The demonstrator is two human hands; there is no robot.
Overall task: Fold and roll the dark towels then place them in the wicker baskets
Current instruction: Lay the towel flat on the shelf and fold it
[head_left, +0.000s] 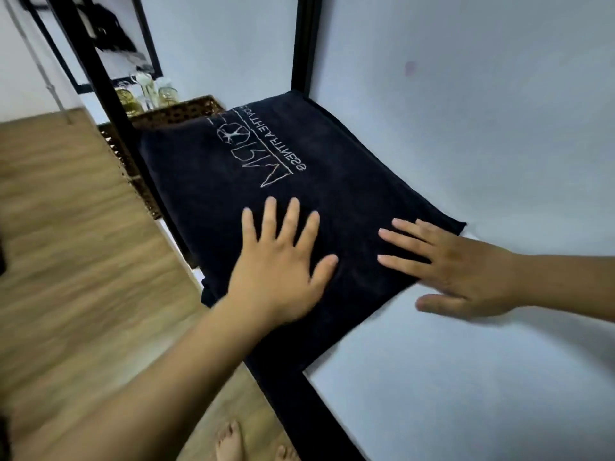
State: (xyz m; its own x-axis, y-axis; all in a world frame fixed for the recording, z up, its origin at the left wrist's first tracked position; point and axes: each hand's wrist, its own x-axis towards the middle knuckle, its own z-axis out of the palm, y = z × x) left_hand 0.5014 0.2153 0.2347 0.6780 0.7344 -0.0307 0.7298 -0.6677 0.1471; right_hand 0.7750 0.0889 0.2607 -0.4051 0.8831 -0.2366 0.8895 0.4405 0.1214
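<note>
Navy logo towel (299, 181) lies folded flat, unrolled; left hand (283, 261) and right hand (466, 267) press it open-palmed; wicker basket (173, 114) waits.

A white surface (466, 377) edged by a black metal frame (319, 420) is set against a pale wall. A dark towel (332, 201) is spread flat on its far left part, from the far corner towards the near side, reaching the left edge. White lettering (266, 154) is carried on the towel's far half.
</note>
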